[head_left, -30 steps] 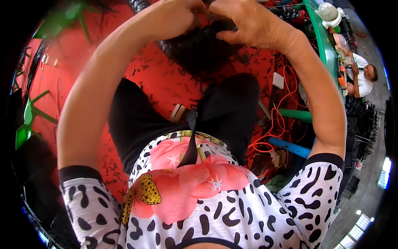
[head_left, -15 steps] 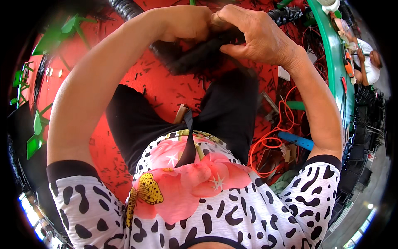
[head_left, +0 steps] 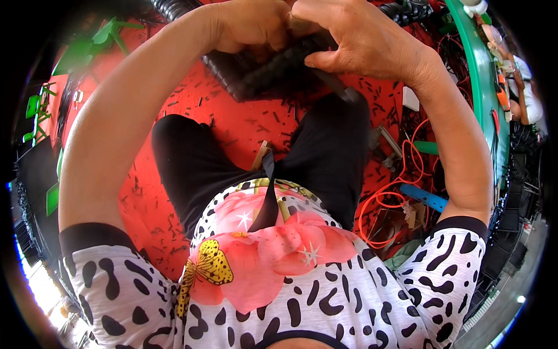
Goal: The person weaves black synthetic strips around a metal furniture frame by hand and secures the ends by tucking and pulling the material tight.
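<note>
Hands [head_left: 314,35] on seemingly ribbed black hose [head_left: 273,70]

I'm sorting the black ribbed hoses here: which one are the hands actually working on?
The black ribbed hose lying across the red mat, gripped by the left hand and right hand. The other hose, at the top edge, lies untouched beyond the left wrist.

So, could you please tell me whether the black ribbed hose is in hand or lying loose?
In hand: the left hand and right hand both grip the black ribbed hose.

A small white rectangular label or card [head_left: 410,98] lies on the red floor [head_left: 244,125].
</note>
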Demonstrator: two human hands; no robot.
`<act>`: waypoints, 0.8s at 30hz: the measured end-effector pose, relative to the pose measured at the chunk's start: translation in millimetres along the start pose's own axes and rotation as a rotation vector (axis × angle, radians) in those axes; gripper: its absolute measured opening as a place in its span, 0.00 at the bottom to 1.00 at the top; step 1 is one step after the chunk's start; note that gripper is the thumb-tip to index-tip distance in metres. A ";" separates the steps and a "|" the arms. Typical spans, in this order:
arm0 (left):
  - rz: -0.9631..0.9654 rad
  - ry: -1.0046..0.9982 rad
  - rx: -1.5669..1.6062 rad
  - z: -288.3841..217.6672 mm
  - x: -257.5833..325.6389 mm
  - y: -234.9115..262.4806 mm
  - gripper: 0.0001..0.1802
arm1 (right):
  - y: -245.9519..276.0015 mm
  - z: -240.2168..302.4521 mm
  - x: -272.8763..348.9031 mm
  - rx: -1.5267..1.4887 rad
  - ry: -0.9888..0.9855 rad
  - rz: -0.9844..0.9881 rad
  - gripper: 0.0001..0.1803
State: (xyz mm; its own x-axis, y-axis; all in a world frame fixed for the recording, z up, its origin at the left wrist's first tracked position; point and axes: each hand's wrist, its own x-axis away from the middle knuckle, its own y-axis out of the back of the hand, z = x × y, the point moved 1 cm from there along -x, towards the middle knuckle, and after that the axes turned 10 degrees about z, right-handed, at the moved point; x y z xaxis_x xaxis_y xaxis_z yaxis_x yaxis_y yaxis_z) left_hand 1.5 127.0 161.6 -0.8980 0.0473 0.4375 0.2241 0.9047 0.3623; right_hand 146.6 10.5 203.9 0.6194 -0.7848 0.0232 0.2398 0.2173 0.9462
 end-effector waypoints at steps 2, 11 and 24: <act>0.045 0.007 0.070 7.8 -2.9 -0.4 0.26 | 1.0 2.7 -3.1 -0.011 -0.005 0.018 0.19; 0.056 0.035 0.051 15.0 9.7 -4.9 0.28 | -6.8 10.4 -7.6 -0.010 -0.019 0.026 0.19; -0.105 0.131 0.025 -14.3 24.6 -25.5 0.12 | 2.5 34.3 4.5 -0.056 -0.032 0.044 0.17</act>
State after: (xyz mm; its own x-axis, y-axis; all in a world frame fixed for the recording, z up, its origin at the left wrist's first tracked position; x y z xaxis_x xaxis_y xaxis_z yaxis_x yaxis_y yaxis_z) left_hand -20.8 99.1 174.9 -0.8586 -0.1018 0.5024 0.1212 0.9120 0.3918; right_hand 124.3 -12.4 217.4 0.6061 -0.7918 0.0758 0.2546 0.2834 0.9246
